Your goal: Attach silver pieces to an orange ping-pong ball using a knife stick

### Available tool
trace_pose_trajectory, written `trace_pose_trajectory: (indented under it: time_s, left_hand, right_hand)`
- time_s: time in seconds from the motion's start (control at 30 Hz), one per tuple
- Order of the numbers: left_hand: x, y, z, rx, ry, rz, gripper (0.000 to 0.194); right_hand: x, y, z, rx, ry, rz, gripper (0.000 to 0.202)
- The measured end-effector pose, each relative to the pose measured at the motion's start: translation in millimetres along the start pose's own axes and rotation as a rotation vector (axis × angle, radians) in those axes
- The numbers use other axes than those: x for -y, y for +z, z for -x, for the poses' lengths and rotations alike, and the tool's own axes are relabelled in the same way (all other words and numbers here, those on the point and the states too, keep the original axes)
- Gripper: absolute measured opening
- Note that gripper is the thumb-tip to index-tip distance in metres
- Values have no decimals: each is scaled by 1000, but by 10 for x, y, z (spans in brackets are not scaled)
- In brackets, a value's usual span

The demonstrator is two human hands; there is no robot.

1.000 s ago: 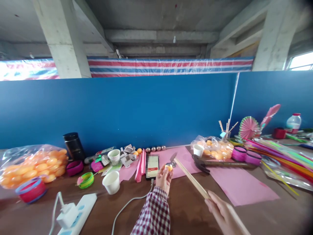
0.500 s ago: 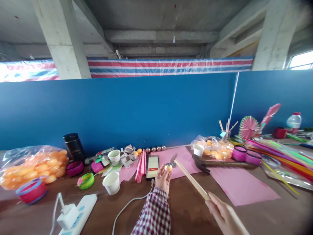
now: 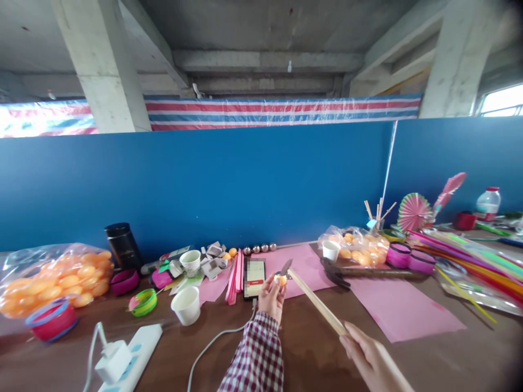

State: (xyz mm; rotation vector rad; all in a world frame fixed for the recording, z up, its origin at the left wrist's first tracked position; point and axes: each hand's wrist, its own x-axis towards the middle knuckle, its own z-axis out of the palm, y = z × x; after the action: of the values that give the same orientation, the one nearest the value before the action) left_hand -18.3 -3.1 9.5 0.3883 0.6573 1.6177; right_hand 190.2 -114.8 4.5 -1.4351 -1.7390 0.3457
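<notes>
My left hand [image 3: 271, 296], in a checked sleeve, pinches a small orange ball [image 3: 280, 279] whose top has a dark, shiny patch. My right hand [image 3: 368, 348] is closed round the near end of pale wooden chopsticks [image 3: 318, 305], which look pressed together. Their far tips come close to the ball; whether they touch it I cannot tell. A grey pointed piece [image 3: 287, 266] shows beside the tips, and what it is stays unclear. Pink paper [image 3: 306, 261] lies behind. Left of the ball is a phone [image 3: 255, 279] with a white cable.
Several shiny steel balls [image 3: 264, 247] line the back. A hammer [image 3: 368, 274] lies right, by a white cup [image 3: 330, 250] and bagged orange balls [image 3: 363, 253]. At left are a paper cup [image 3: 186, 306], a power strip [image 3: 137, 348] and a large bag of balls [image 3: 65, 280].
The chopsticks' tips and the grey pointed piece have shifted slightly left and down, closer to the ball. My right hand has moved a little left; my left hand stays nearly still.
</notes>
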Motion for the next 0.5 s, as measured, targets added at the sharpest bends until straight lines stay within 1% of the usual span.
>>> trace_pose_trajectory:
  time_s: [0.07,0.2,0.37,0.5]
  left_hand:
    - [-2,6,3,25,-13,17,24]
    - [1,9,-2,21,-31,29,20]
    - [6,12,13,64,-10,-3,20]
    - [-10,38,37,76,-33,-11,16]
  right_hand:
    - [39,-28,-11,-5,11,-25,41]
    - [62,-78,-28,11,36,-20,38]
    - [35,-59,-7,-6,21,-25,39]
    - [88,-50,5,8,50,-42,40]
